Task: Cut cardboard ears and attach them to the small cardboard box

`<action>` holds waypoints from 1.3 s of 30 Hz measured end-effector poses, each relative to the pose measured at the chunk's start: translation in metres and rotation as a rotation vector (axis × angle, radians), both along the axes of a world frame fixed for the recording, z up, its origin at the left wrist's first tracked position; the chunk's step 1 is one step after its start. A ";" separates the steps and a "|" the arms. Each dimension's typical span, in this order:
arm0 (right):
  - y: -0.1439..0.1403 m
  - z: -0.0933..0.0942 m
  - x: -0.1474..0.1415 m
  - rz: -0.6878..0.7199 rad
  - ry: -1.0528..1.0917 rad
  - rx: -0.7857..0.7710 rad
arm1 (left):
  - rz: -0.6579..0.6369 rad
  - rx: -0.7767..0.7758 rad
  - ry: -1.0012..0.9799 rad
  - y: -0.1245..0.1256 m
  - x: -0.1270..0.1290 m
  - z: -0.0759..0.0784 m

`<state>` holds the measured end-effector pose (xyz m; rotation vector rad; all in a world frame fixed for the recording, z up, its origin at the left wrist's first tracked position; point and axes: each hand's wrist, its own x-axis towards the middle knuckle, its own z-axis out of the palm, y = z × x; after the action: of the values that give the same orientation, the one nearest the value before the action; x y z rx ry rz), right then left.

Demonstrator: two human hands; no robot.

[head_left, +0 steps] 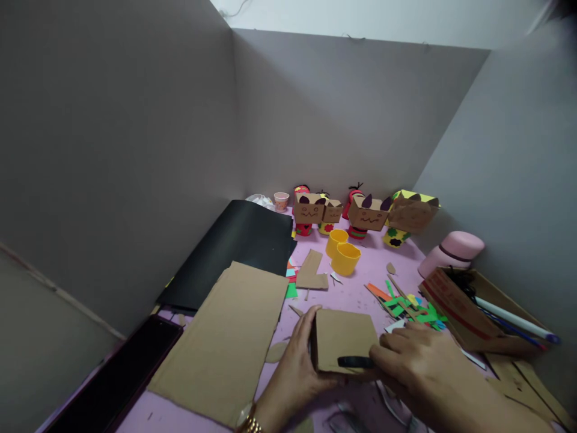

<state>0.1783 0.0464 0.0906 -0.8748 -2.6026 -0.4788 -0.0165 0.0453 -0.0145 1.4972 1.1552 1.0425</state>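
Near the bottom middle, a small plain cardboard box shows its flat brown face. Curled around the box's left and lower edges, my left hand grips it, thumb along the upper left corner. My right hand is closed at the box's right side, with a short black round-ended object sticking out of it across the lower part of the face. Its kind cannot be made out. Cardboard offcuts and blurred items lie beneath and around the hands.
A large cardboard sheet and black sheets lie left. Yellow rings, paper scraps and a cardboard tray of pens lie ahead and right. A pink bottle stands beside several cat-faced cardboard pots.
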 end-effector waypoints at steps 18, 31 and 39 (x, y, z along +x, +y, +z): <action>0.000 0.000 -0.012 0.028 0.028 0.033 | 0.010 -0.003 -0.048 -0.002 0.005 -0.001; -0.001 0.000 -0.011 0.025 0.002 0.046 | -0.006 -0.012 -0.033 -0.001 0.004 0.000; 0.000 0.006 0.001 -0.008 -0.011 -0.003 | -0.005 0.007 0.013 0.001 0.003 -0.001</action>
<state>0.1792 0.0466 0.0968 -0.8858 -2.6116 -0.4826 -0.0132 0.0465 -0.0151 1.5136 1.1575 1.0356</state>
